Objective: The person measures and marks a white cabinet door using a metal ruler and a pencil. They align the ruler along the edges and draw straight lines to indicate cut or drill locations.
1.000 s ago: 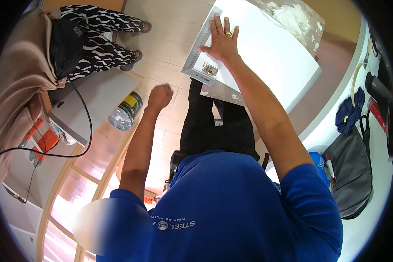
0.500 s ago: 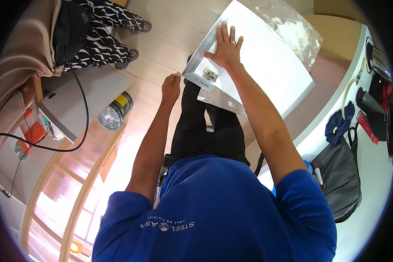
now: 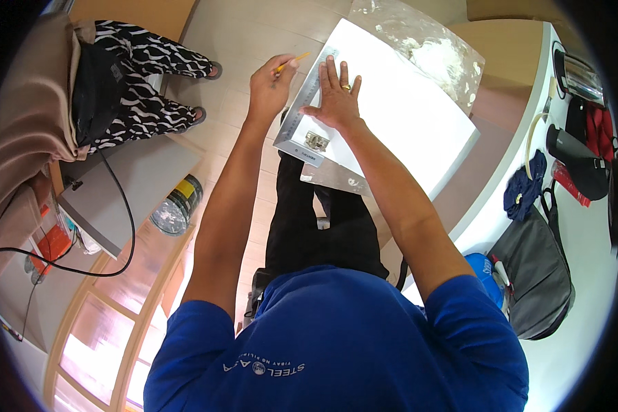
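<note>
A yellow pencil (image 3: pixel 294 62) is pinched between the fingers of my left hand (image 3: pixel 270 86), which hovers just off the board's left edge near a steel square (image 3: pixel 309 103). The L-shaped square lies along that edge, its short leg toward me. My right hand (image 3: pixel 338 103) is spread flat on the white board (image 3: pixel 405 117), thumb and fingertips at the long leg of the square. In the corner of the square, a small metal cabinet hinge (image 3: pixel 316 141) rests on the board.
Under the white board lies a paint-splattered sheet (image 3: pixel 453 58). A person in patterned trousers (image 3: pixel 151 65) stands at the left, near a grey panel (image 3: pixel 127 185) and a paint can (image 3: pixel 177 206). A black cable (image 3: pixel 133 206) hangs there. On the right counter are a bag (image 3: pixel 532 275) and dark cloth (image 3: pixel 525 189).
My left hand has risen from beside the square's corner to the upper part of its long leg, where the pencil now shows. My right hand stays flat on the board.
</note>
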